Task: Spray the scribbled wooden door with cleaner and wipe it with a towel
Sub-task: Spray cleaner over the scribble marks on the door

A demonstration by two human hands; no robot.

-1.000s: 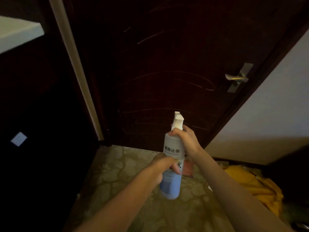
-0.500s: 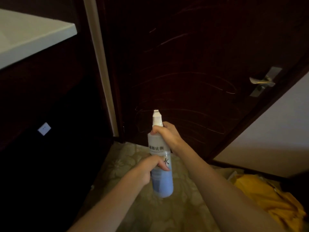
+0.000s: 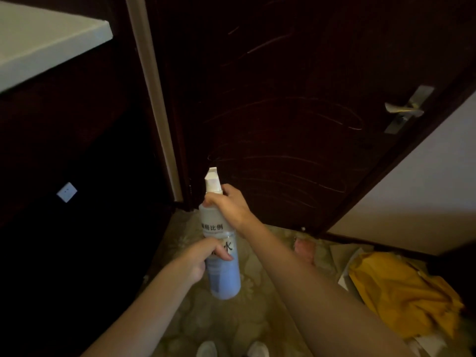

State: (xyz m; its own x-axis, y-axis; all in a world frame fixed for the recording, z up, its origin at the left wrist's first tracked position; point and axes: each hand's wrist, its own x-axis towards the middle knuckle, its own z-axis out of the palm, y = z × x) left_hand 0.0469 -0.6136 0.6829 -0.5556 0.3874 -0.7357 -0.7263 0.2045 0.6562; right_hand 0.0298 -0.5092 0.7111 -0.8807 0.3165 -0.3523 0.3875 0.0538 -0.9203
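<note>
A dark wooden door (image 3: 296, 86) stands ahead, covered with pale looping scribbles (image 3: 296, 161). In front of it I hold a spray bottle (image 3: 222, 274) upright, blue liquid in its lower part and a white nozzle (image 3: 212, 180) on top facing the door. My right hand (image 3: 231, 206) grips the bottle's neck just under the nozzle. My left hand (image 3: 203, 256) grips the bottle's middle, thumb across the label. A yellow towel (image 3: 401, 289) lies crumpled on the floor at the lower right.
A metal lever handle (image 3: 404, 110) sits on the door's right side. A white counter edge (image 3: 51, 45) juts in at the upper left above a dark cabinet. A pale wall (image 3: 412, 191) runs on the right. The patterned floor (image 3: 231, 320) shows my shoe tips (image 3: 231, 349).
The view has swung left, so the door and handle sit further right in frame. Both hands keep the same grip on the bottle, which has drifted slightly left towards the door's hinge side.
</note>
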